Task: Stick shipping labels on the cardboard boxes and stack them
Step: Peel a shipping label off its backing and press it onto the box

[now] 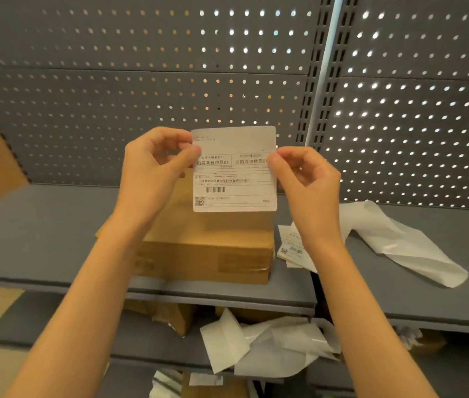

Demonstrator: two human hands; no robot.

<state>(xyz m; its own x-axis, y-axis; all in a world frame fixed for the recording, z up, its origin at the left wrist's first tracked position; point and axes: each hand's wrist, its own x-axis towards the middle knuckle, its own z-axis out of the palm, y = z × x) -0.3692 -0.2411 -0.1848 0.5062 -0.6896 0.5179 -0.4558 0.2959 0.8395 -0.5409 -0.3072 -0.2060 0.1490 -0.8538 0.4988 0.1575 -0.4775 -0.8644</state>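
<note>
Below both hands, a grey shelf [55, 225] carries a cardboard box [207, 254], lying flat just under the raised arms. A crumpled translucent backing sheet [394, 242] sprawls off to the right hand's outer side, and a small stack of labels [290, 248] sits under that wrist. The shipping label [234, 170] hangs upright between the hands, above the box: the left hand [153, 170] pinches its left edge, the right hand [308, 182] pinches its right edge.
</note>
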